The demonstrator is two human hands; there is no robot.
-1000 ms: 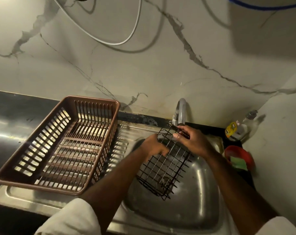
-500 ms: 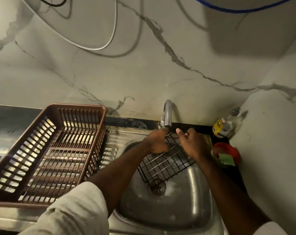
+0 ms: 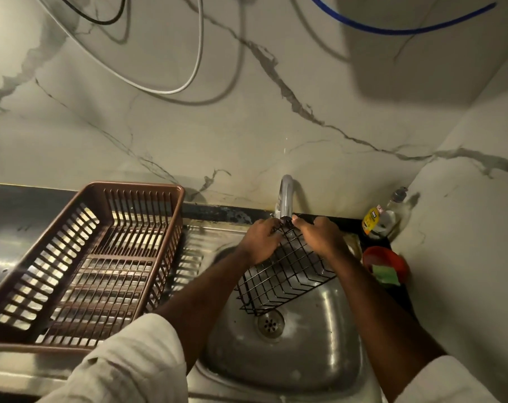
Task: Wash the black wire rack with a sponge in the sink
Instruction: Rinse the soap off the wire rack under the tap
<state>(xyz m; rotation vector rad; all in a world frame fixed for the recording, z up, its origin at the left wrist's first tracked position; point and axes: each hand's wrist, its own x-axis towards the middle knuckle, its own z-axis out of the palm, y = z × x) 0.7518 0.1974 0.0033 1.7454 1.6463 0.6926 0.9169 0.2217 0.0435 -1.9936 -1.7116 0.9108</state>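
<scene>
Just under the faucet [image 3: 286,196], the black wire rack [image 3: 284,274] stood tilted in the sink [image 3: 313,365]. Its upper end was raised to the spout, and its lower corner came down close to the drain [image 3: 271,322]. The left hand [image 3: 261,241] gripped the rack's upper edge from the left, its fingers [image 3: 272,230] curled over the wires. The right hand [image 3: 319,238] held the same end from the right, thumb stretched toward the spout and the other fingers wrapped onto the rack. Both forearms reached out from pale rolled sleeves.

Neither hand held the green sponge [image 3: 388,276], which sat in a red bowl [image 3: 385,255] on the dark tabletop [image 3: 2,196] at the sink's right edge, well apart from the rack. Behind the bowl, a clear bottle with a yellow label [image 3: 382,219] stood in the corner against the marble wall [image 3: 247,126].

Left of the basin, a brown plastic dish basket [image 3: 87,257] rested on the steel drainboard. A white cable [image 3: 194,77], a black cable [image 3: 101,20] and a blue hose [image 3: 398,30] hung in loops across the wall above.
</scene>
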